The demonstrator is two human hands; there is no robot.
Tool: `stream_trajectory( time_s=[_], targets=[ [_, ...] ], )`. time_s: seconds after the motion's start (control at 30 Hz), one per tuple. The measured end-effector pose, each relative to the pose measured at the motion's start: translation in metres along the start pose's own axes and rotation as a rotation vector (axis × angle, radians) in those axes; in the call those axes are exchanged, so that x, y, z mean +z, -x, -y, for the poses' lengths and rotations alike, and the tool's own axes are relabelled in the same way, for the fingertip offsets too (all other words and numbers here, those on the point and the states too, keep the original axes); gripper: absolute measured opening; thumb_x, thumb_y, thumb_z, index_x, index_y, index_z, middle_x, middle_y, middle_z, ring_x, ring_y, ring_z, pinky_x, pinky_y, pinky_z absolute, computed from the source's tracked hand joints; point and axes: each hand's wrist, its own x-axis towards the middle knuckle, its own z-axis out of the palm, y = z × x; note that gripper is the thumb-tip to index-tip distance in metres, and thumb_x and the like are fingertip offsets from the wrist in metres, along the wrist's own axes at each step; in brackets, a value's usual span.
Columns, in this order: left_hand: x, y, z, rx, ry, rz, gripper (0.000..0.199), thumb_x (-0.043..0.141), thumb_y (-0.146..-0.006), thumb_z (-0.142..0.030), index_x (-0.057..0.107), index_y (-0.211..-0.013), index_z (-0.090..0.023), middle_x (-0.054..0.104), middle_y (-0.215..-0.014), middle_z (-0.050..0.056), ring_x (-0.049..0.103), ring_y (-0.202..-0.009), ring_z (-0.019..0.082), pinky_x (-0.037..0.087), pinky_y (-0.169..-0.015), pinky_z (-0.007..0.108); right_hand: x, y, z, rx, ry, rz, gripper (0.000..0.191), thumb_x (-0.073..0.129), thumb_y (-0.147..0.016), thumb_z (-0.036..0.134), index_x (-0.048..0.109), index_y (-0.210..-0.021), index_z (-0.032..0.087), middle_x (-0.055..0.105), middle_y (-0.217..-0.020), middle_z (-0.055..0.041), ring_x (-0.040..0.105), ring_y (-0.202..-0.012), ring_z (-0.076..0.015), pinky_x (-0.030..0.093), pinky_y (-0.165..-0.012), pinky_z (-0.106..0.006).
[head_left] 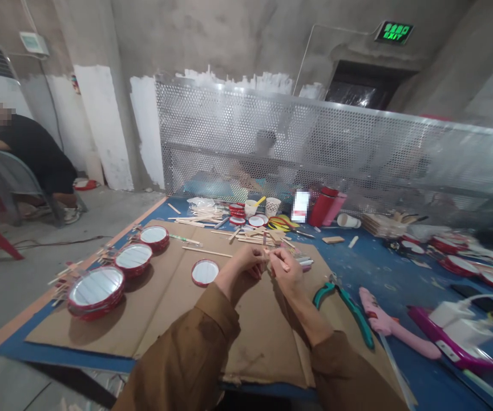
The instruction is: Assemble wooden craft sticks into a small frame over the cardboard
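Observation:
My left hand and my right hand meet above the cardboard sheet, fingers pinched together. Whatever lies between the fingertips is small and mostly hidden, so I cannot make it out. To the left of my left hand, a round white disc with a red rim rests flat on the cardboard. Thin wooden sticks lie just beyond the hands. Near my right hand are a few marker-like pens, partly covered by it.
Stacks of red-rimmed discs stand on the left. Teal-handled pliers, a pink glue gun and a purple power strip with chargers lie right. Paper cups and a red bottle stand before a perforated metal screen. A person sits far left.

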Motion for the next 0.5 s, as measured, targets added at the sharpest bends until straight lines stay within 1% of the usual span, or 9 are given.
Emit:
stream_trajectory(
  time_s=[0.13, 0.4, 0.5],
  targets=[
    [0.0009, 0.0027, -0.0009, 0.003, -0.007, -0.006, 0.027, 0.064, -0.092, -0.028, 0.055, -0.07, -0.015, 0.057, -0.052, -0.002, 0.057, -0.042, 0.009, 0.046, -0.048, 0.018, -0.0018, -0.0006, -0.0012, 0.001, 0.022, -0.031, 0.033, 0.053, -0.088, 0.052, 0.063, -0.077, 0.023, 0.054, -0.053, 0.0018, 0.055, -0.06, -0.0188, 0.043, -0.058, -0.029],
    [-0.0009, 0.001, -0.0007, -0.007, -0.002, 0.012, 0.028, 0.067, -0.091, -0.028, 0.055, -0.069, -0.015, 0.058, -0.052, -0.002, 0.058, -0.042, 0.009, 0.045, -0.046, 0.017, -0.0013, -0.0009, 0.0002, 0.015, 0.011, -0.033, 0.034, 0.053, -0.087, 0.053, 0.062, -0.075, 0.023, 0.053, -0.053, 0.0023, 0.054, -0.059, -0.018, 0.042, -0.059, -0.029],
    [-0.0011, -0.0002, -0.0005, -0.009, 0.0, 0.017, 0.03, 0.069, -0.091, -0.032, 0.055, -0.071, -0.015, 0.057, -0.051, -0.003, 0.057, -0.042, 0.009, 0.044, -0.047, 0.016, -0.0007, -0.0009, -0.0004, 0.016, 0.008, -0.025, 0.034, 0.054, -0.087, 0.053, 0.061, -0.074, 0.023, 0.053, -0.053, 0.0018, 0.055, -0.06, -0.0185, 0.042, -0.058, -0.029]
  ],
)
